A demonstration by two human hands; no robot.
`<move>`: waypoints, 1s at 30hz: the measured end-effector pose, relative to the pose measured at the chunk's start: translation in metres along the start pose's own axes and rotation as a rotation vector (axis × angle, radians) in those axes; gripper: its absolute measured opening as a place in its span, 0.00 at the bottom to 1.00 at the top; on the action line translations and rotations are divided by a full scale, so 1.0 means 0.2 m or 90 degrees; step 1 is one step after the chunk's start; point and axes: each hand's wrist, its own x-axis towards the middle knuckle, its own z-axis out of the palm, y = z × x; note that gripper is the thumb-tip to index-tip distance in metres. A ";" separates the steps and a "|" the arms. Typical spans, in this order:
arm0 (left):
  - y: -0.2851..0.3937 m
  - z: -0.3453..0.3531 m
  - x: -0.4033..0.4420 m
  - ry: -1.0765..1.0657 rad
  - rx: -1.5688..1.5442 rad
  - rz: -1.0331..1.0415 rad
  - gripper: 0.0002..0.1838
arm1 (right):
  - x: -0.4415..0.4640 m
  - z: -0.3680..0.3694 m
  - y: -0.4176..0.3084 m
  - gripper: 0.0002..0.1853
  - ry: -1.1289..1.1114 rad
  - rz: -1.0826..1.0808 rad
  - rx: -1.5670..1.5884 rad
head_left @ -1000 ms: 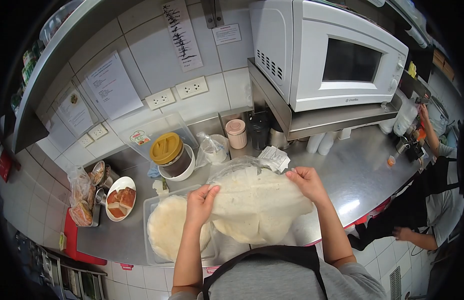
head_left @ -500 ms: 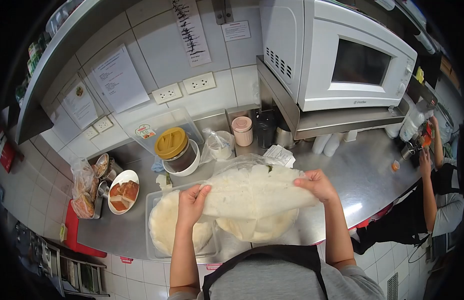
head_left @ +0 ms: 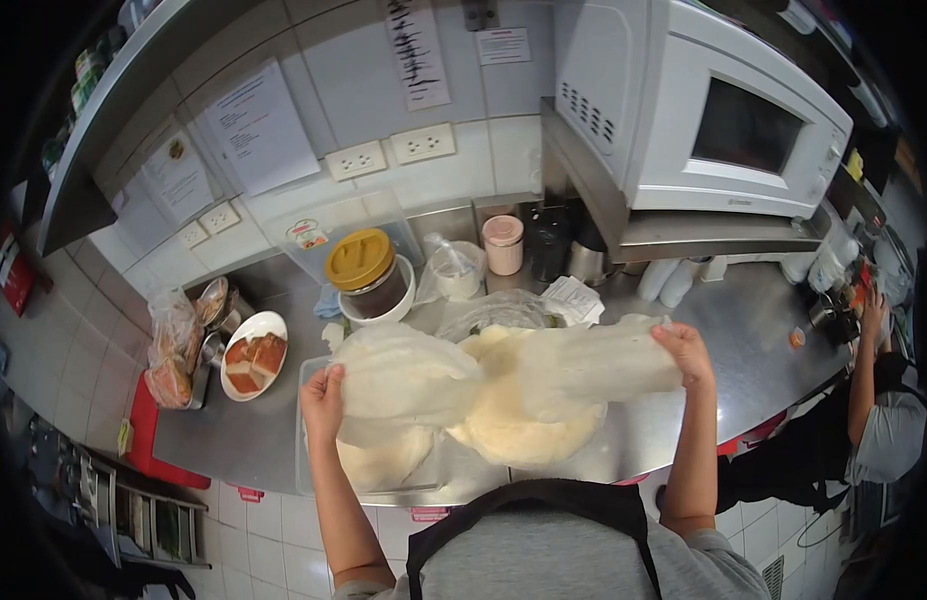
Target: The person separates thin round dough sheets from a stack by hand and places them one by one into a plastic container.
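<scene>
My left hand (head_left: 322, 402) pinches the edge of a thin, pale, round dough sheet (head_left: 409, 375), which hangs over the clear plastic tray (head_left: 302, 440). Out to the right, my right hand (head_left: 686, 352) has its fingers closed on the edge of a second such sheet (head_left: 619, 362). Both sheets are raised, one to each side. Below and between them a stack of round dough sheets (head_left: 529, 435) lies on the counter. More sheets (head_left: 384, 460) rest in the tray, partly covered by the left sheet.
A crumpled plastic bag (head_left: 494, 310) lies behind the stack. Also behind are a yellow-lidded jar (head_left: 369, 275) in a white bowl, a pink canister (head_left: 504, 245) and a microwave (head_left: 734, 120) on a shelf. A plate of bread (head_left: 254, 355) stands left; a co-worker (head_left: 874, 400) works right.
My hands have moved apart, left hand leftward and right hand rightward. The single layer stretched between them is now two separate sheets, and the stack beneath shows more.
</scene>
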 end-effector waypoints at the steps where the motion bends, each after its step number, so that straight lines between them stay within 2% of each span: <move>1: -0.07 -0.04 0.00 0.015 0.022 -0.021 0.15 | 0.01 -0.02 0.03 0.10 -0.002 -0.003 -0.010; 2: -0.14 -0.09 0.00 0.034 0.046 -0.044 0.14 | 0.01 -0.03 0.07 0.10 0.003 0.003 -0.049; 5: -0.20 -0.09 -0.05 -0.031 0.111 -0.097 0.15 | 0.02 0.06 0.19 0.10 -0.015 0.009 -0.111; 7: -0.12 -0.01 -0.06 -0.060 0.075 0.027 0.15 | 0.01 0.15 0.24 0.09 -0.049 0.002 -0.085; 10: 0.12 -0.04 -0.02 -0.111 -0.079 -0.036 0.16 | -0.01 0.30 0.24 0.09 -0.049 0.004 -0.150; 13: 0.19 -0.19 0.07 -0.047 -0.166 -0.047 0.17 | -0.05 0.46 0.20 0.09 -0.043 -0.064 -0.179; 15: 0.06 -0.29 0.10 -0.043 -0.139 -0.087 0.18 | -0.06 0.53 0.18 0.08 -0.049 -0.092 -0.210; 17: -0.25 -0.39 0.12 -0.062 -0.049 -0.125 0.20 | -0.10 0.61 0.16 0.09 -0.041 -0.090 -0.218; 19: -0.60 -0.40 0.09 -0.063 0.107 -0.082 0.19 | -0.17 0.71 0.10 0.10 -0.020 -0.062 -0.210; 22: -0.78 -0.43 0.00 -0.109 0.356 0.001 0.16 | -0.26 0.89 -0.03 0.11 -0.006 -0.126 -0.202; 25: -0.69 -0.43 0.00 -0.108 0.327 -0.069 0.14 | -0.29 1.03 -0.12 0.11 -0.077 -0.189 -0.320; 28: -0.70 -0.47 0.03 -0.084 0.280 -0.078 0.13 | -0.35 1.28 -0.22 0.11 -0.217 -0.222 -0.257; 30: -0.62 -0.50 0.01 -0.112 0.198 -0.175 0.16 | -0.45 1.51 -0.35 0.13 -0.292 -0.197 -0.158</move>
